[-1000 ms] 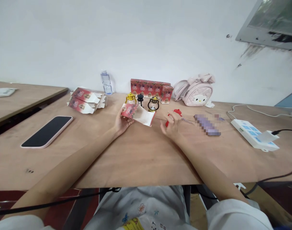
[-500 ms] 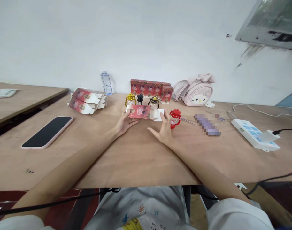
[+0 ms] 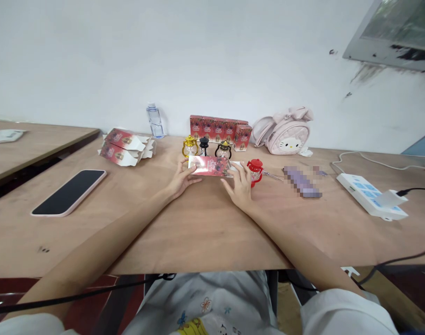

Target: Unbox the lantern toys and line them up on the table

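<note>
Between my hands, above the tabletop, is a red printed cardboard box (image 3: 211, 166), lying sideways with white flaps at its right end. My left hand (image 3: 182, 180) is closed on its left end, thumb on the front. My right hand (image 3: 241, 186) has its fingers on the flaps at the right end, with the thumb low by the bottom edge. Just right of that hand is a red mini lantern (image 3: 256, 168), partly covered by the fingers. Behind the box stand a gold lantern (image 3: 190, 145), a black lantern (image 3: 204, 145) and a dark bronze lantern (image 3: 223, 149).
Several closed red boxes (image 3: 219, 128) line the wall. Unfolded cartons (image 3: 120, 146) and a water bottle (image 3: 155, 121) are left of them. A phone (image 3: 69, 193) lies at left. To the right are a pink bag (image 3: 285, 135), a screwdriver-like tool (image 3: 273, 176) and a power strip (image 3: 368, 193).
The box has shifted slightly right and down. My right fingers have moved in over the flaps, which now show less, and the thumb has come nearer the box.
</note>
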`<action>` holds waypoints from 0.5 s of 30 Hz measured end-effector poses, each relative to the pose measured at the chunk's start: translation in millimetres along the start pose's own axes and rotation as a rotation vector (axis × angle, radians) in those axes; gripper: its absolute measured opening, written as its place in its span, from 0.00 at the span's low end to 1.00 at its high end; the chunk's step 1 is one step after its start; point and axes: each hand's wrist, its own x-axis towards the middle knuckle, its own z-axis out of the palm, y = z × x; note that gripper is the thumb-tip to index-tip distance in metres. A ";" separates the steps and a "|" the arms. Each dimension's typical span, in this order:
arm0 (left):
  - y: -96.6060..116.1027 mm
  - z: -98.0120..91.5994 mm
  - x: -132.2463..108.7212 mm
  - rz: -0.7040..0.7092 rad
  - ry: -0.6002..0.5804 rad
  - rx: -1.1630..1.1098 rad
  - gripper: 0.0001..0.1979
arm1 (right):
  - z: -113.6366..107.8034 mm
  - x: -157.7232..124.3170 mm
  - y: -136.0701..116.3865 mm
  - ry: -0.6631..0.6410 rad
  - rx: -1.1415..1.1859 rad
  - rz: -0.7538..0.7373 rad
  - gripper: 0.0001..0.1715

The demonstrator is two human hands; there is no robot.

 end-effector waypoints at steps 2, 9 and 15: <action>0.1 0.6 -0.3 0.000 -0.003 -0.005 0.29 | -0.3 -0.7 -0.5 0.028 -0.039 0.042 0.13; 0.3 1.3 -1.7 0.022 0.023 0.010 0.27 | 4.8 -1.4 5.1 -0.130 0.297 0.137 0.12; -2.6 3.7 -5.7 0.076 -0.022 0.139 0.28 | 10.2 0.2 14.3 -0.253 0.592 0.462 0.17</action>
